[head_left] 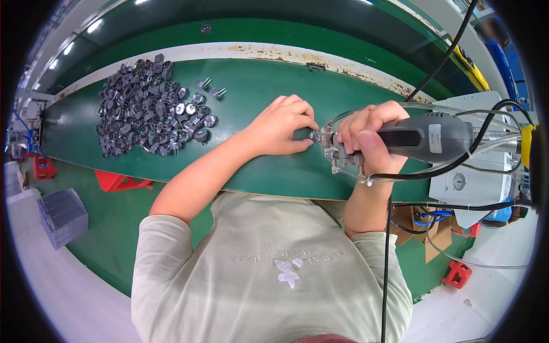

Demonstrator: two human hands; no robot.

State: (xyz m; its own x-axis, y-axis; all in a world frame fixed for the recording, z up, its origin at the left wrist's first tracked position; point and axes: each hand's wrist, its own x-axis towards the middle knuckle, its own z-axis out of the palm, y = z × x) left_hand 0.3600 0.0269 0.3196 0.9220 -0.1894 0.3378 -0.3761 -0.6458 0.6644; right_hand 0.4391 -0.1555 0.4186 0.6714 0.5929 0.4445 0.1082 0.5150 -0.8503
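Note:
My right hand (pixel 372 137) is wrapped round a grey handheld power tool (pixel 440 137), which lies level with its metal head (pixel 334 150) toward the left. Thumb and fingers of my left hand (pixel 283 127) pinch a small shiny metal-and-dark part (pixel 314 135) right at that metal head. Most of this small part is hidden between the fingertips and the tool. Left of my hands, a large pile of small dark grey pieces with shiny metal ends (pixel 146 108) covers part of the green tabletop (pixel 251 80). Two pieces with metal studs (pixel 218 93) lie apart beside the pile.
Clear tubes and a black cable (pixel 446 168) run from the tool to the right, near a pale machine box with a gauge (pixel 460 182). Another black cable (pixel 443 63) hangs at upper right. A worn white ledge (pixel 246 50) edges the table's far side. Red stools (pixel 457 274) stand below.

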